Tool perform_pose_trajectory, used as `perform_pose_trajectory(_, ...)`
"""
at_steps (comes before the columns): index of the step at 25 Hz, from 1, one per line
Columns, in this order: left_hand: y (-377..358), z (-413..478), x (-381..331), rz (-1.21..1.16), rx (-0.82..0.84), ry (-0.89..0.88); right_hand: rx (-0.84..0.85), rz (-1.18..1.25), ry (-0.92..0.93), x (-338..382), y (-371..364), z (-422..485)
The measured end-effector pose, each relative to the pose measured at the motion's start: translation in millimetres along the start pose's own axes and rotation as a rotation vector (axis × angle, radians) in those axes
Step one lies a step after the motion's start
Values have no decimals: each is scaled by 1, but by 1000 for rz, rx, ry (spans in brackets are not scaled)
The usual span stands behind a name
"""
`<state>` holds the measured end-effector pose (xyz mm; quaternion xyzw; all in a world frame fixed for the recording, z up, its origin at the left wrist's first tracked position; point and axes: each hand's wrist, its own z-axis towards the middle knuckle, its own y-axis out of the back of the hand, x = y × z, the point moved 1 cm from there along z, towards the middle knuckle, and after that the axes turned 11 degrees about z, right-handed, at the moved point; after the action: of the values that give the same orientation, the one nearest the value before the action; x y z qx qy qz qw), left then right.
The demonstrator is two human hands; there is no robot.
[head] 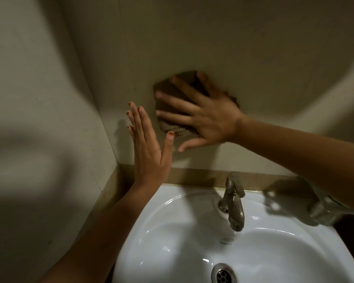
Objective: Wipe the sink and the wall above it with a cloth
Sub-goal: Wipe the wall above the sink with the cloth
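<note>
A brown cloth point(168, 88) lies flat against the pale wall point(223, 37) above the white sink point(172, 221). My right hand point(204, 115) presses on it with fingers spread wide, covering most of the cloth. My left hand point(149, 148) is raised just left of the cloth, fingers straight and together, thumb out, holding nothing; whether it touches the wall is unclear. Both forearms reach in over the basin.
A metal tap point(233, 205) stands at the back of the sink, spout over the bowl, and the drain point(223, 274) is at the bottom. A side wall point(39, 99) closes the corner on the left. A blurred metal object point(323, 211) sits right of the sink.
</note>
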<state>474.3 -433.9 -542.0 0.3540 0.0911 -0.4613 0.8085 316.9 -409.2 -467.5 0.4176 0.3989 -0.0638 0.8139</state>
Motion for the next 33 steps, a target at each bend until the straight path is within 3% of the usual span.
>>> perform_pose_trajectory(4,-23,-23,16,54,74,-8,239,44,338,51,-51,-26)
perform_pose_trajectory(7,-33,-35,25,95,112,-2,533,-13,611,82,-71,-35)
perform_pose_trajectory(9,-36,-38,27,101,121,16,679,-35,683,92,-72,-34)
perform_pose_trajectory(12,-32,-39,22,97,116,22,726,-12,699,79,-57,-32)
perform_pose_trajectory(16,-22,-23,-8,70,75,2,635,61,611,19,-18,-38)
perform_pose_trajectory(20,-18,-10,-58,-8,38,-50,204,57,579,-41,14,-54)
perform_pose_trajectory(25,-26,-7,-107,-33,82,-166,7,48,66,-64,24,-105)
perform_pose_trajectory(28,-42,-17,-117,-8,127,-216,-9,34,-86,-39,0,-128)
perform_pose_trajectory(33,-60,-39,-110,39,181,-187,199,21,-60,11,-41,-160)
